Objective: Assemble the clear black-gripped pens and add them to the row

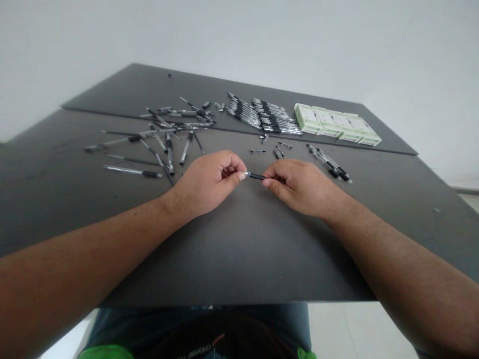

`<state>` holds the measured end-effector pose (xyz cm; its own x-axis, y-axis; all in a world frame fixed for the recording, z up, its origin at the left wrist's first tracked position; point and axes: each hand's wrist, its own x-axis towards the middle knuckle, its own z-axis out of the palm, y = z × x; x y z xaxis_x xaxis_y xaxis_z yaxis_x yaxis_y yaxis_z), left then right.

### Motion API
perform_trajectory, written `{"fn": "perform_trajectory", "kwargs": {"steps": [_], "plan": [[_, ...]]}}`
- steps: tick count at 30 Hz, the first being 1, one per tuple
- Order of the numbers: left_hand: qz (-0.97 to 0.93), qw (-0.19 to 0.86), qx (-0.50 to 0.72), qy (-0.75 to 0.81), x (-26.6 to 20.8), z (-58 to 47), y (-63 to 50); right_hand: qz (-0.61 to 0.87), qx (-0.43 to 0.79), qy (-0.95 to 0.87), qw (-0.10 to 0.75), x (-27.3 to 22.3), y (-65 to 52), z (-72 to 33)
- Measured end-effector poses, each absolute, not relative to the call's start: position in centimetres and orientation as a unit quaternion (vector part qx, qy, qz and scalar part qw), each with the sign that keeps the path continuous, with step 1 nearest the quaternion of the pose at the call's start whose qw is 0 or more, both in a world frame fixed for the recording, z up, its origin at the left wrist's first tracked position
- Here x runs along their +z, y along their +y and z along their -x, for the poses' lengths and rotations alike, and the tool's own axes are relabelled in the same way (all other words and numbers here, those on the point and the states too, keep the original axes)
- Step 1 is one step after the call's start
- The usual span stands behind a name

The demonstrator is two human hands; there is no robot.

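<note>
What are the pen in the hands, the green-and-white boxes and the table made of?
The pen: probably plastic, dark and smooth with a glinting end. The boxes: likely thin card, matt, with printed sides. The table: maybe laminate; it's grey with a dull sheen, but I can't be sure.

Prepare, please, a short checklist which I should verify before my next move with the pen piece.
1. Left hand pinches the silver end of the pen piece: ok.
2. Right hand pinches its black end: ok.
3. Pen piece is joined tightly: cannot tell, hands hide both ends.
4. Loose pen parts are sorted: not ok, several lie crossed on the left side.
5. Lined-up pens are away from the hands: ok, they lie farther back.
6. Green-and-white boxes are away from the hands: ok, at back right.
</note>
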<state>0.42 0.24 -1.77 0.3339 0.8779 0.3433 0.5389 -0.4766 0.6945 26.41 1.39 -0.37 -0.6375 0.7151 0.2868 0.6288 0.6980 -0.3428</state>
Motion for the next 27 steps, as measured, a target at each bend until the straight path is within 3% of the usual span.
{"fn": "perform_trajectory", "kwargs": {"steps": [27], "plan": [[-0.795, 0.219, 0.342, 0.45, -1.48, -0.39, 0.11, 0.37, 0.12, -0.9, 0.194, -0.16, 1.42, -26.39]]}}
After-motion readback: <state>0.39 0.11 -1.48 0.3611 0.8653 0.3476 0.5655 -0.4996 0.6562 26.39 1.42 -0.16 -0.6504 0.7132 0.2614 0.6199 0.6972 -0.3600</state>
